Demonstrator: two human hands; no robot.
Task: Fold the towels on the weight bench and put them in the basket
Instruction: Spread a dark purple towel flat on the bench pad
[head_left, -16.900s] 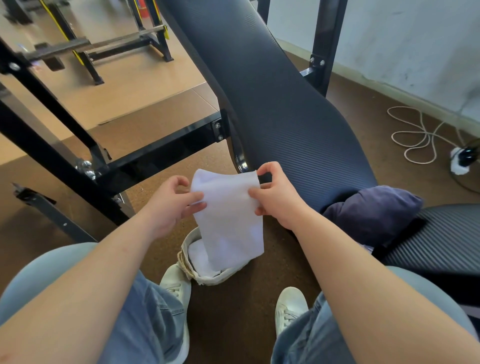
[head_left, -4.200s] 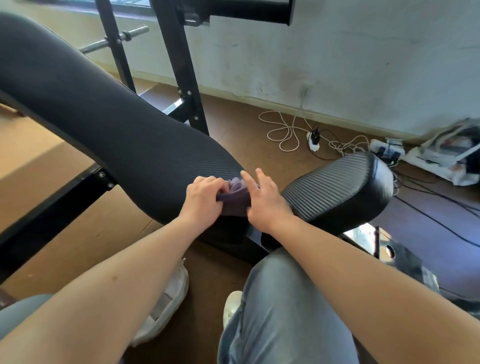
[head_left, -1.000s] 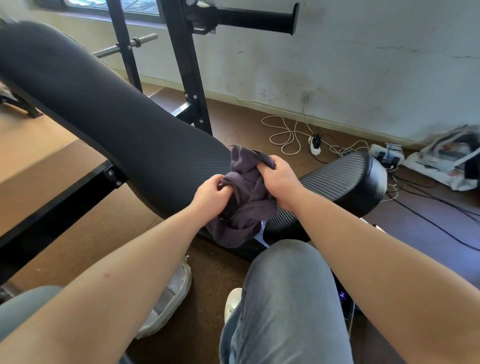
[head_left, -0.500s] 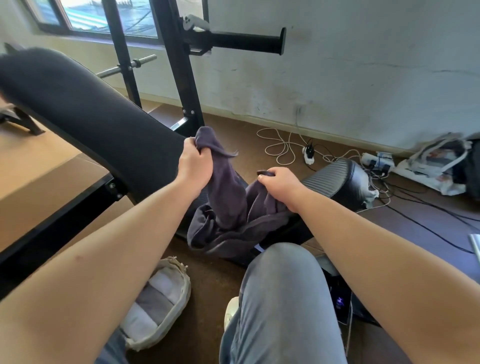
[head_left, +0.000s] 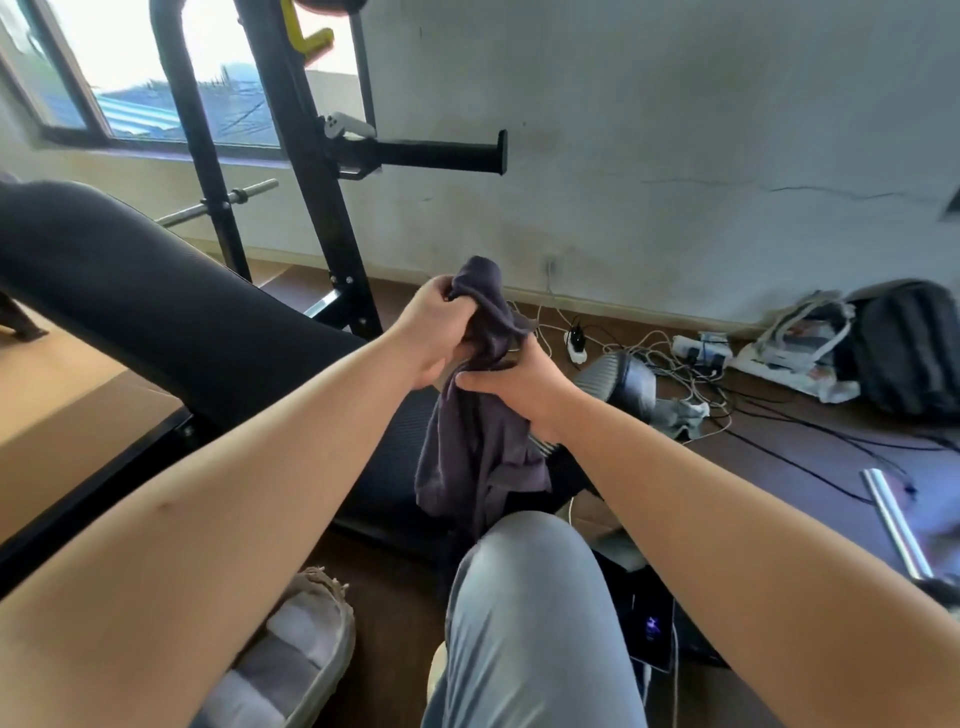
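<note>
Fingers (head_left: 440, 296) of the left hand (head_left: 436, 332) are clenched round the top bunch of the dark purple towel (head_left: 478, 457), holding it in the air. Just right and lower, the right hand (head_left: 519, 384) pinches the same cloth. The towel hangs crumpled between the arms toward the knee, well above the basket (head_left: 335, 618) on the floor at lower left.

The towel is bunched with no edge or corner showing, so a fold started from this grip would probably come out lopsided. The loose tail could also snag on the knee or drag on the floor.

A window (head_left: 156, 88) sits at upper left. Below it the black padded surface (head_left: 156, 312) slopes down toward the middle, with a rack upright (head_left: 311, 208) behind. The basket holds pale folded towels. Along the cracked wall lie tangled cables (head_left: 691, 374), then a backpack (head_left: 909, 348) and a metal bar (head_left: 893, 519) at far right.
</note>
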